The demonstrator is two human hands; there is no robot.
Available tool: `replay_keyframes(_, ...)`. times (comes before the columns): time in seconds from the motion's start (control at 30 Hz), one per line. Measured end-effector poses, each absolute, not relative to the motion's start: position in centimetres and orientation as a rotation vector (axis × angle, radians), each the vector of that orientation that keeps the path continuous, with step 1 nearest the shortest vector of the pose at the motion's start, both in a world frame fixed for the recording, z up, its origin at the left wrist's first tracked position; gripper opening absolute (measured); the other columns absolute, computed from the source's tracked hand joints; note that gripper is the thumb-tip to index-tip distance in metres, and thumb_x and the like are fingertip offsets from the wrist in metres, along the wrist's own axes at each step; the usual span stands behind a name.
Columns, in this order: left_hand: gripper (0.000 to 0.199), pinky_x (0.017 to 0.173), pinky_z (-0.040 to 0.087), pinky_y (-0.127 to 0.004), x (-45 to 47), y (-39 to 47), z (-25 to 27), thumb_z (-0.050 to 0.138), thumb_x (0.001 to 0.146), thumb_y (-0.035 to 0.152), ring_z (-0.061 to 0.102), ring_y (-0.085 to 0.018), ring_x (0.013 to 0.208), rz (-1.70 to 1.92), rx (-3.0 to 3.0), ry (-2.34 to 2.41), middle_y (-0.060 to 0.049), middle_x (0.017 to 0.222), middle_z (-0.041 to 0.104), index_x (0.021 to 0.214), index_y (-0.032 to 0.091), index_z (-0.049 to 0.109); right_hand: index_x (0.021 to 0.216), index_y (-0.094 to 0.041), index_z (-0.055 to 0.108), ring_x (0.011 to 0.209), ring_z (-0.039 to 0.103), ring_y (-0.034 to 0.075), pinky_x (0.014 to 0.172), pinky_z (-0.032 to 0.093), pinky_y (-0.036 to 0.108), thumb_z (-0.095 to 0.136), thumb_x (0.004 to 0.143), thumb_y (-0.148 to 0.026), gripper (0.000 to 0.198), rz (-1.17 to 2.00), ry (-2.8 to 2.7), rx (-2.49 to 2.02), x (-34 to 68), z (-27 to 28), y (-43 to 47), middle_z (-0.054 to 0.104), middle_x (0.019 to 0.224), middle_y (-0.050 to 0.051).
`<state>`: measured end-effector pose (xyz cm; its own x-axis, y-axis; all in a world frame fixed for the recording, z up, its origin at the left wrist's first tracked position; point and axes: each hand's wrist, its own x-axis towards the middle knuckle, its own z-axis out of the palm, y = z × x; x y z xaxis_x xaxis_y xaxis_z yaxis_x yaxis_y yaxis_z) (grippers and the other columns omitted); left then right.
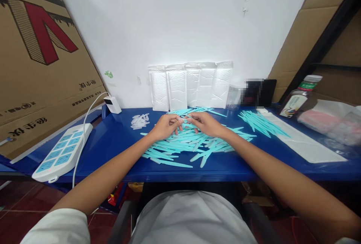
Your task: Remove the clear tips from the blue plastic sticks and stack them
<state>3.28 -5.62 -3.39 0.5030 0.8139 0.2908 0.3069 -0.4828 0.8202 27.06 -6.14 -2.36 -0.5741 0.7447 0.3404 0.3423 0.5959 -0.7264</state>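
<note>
My left hand (166, 126) and my right hand (205, 123) meet over the middle of the blue table, fingertips pinched close together. Between them is a slim turquoise eyebrow razor, mostly covered by the fingers, with a whitish bit showing at its end. Beneath and around both hands spreads a loose pile of turquoise eyebrow razors (166, 147). Left of my left hand lies a small heap of translucent white caps (140, 121). A neater bundle of turquoise razors (261, 123) rests to the right, partly over a white sleeve (313, 146).
Silvery padded mailers (176, 88) lean on the wall behind the pile. A clear cup (234, 96), a bottle (299, 95) and a plastic bag (332, 123) stand at the right. On the left are a power strip (63, 152), a white charger (113, 104) and a large carton (42, 67).
</note>
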Motion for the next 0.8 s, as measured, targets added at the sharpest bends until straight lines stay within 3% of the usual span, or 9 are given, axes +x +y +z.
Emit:
replay_keyframes(0.17, 0.053, 0.049, 0.051, -0.024, 3.1, -5.4, -3.3, 0.066, 0.095, 0.068, 0.068, -0.016, 0.055, 0.910, 2.003, 0.894, -0.008, 0.073, 0.074, 0.088, 0.015, 0.068, 0.096, -0.022, 0.064, 0.065, 0.065, 0.018, 0.060, 0.047, 0.029, 0.049, 0.104, -0.063, 0.044, 0.852, -2.189, -0.881, 27.1, -2.4, -6.0, 0.066, 0.087, 0.003)
replay_keyframes(0.3, 0.054, 0.047, 0.050, -0.025, 2.5, -4.9, -3.0, 0.066, 0.095, 0.068, 0.066, -0.015, 0.052, 1.002, 1.957, 0.915, -0.009, 0.074, 0.075, 0.084, 0.016, 0.064, 0.102, -0.021, 0.066, 0.083, 0.065, 0.023, 0.072, 0.046, 0.031, 0.044, 0.107, -0.056, 0.042, 0.512, -2.134, -0.994, 28.5, -2.1, -4.9, 0.072, 0.096, 0.008)
replay_keyframes(0.4, 0.055, 0.046, 0.049, -0.024, 2.3, -4.8, -2.8, 0.066, 0.094, 0.070, 0.066, -0.015, 0.052, 1.016, 1.939, 0.936, -0.009, 0.075, 0.075, 0.083, 0.016, 0.063, 0.097, -0.019, 0.067, 0.081, 0.061, 0.022, 0.075, 0.041, 0.032, 0.040, 0.108, -0.057, 0.048, 0.352, -2.164, -1.057, 29.5, -1.9, -4.2, 0.071, 0.088, 0.008)
replay_keyframes(0.53, 0.056, 0.046, 0.049, -0.023, 2.2, -5.1, -2.4, 0.067, 0.093, 0.071, 0.066, -0.014, 0.051, 1.007, 1.937, 0.939, -0.007, 0.073, 0.074, 0.082, 0.016, 0.062, 0.082, -0.018, 0.066, 0.071, 0.053, 0.018, 0.068, 0.035, 0.030, 0.037, 0.106, -0.068, 0.063, 0.479, -2.213, -1.046, 29.7, -1.8, -4.5, 0.065, 0.077, 0.003)
replay_keyframes(0.67, 0.057, 0.046, 0.049, -0.023, 2.2, -5.2, -2.2, 0.067, 0.092, 0.072, 0.066, -0.014, 0.051, 0.987, 1.925, 0.927, -0.007, 0.072, 0.074, 0.084, 0.016, 0.062, 0.079, -0.017, 0.073, 0.066, 0.053, 0.016, 0.065, 0.037, 0.030, 0.055, 0.098, -0.071, 0.060, 0.626, -2.239, -1.023, 29.2, -1.2, -5.5, 0.070, 0.076, 0.003)
replay_keyframes(0.8, 0.057, 0.046, 0.048, -0.024, 2.1, -4.9, -2.5, 0.067, 0.091, 0.073, 0.065, -0.015, 0.051, 0.934, 1.918, 0.924, -0.006, 0.070, 0.073, 0.084, 0.017, 0.061, 0.083, -0.017, 0.076, 0.059, 0.056, 0.015, 0.063, 0.041, 0.029, 0.057, 0.098, -0.068, 0.056, 0.789, -2.326, -1.009, 29.3, -0.7, -6.0, 0.071, 0.066, 0.002)
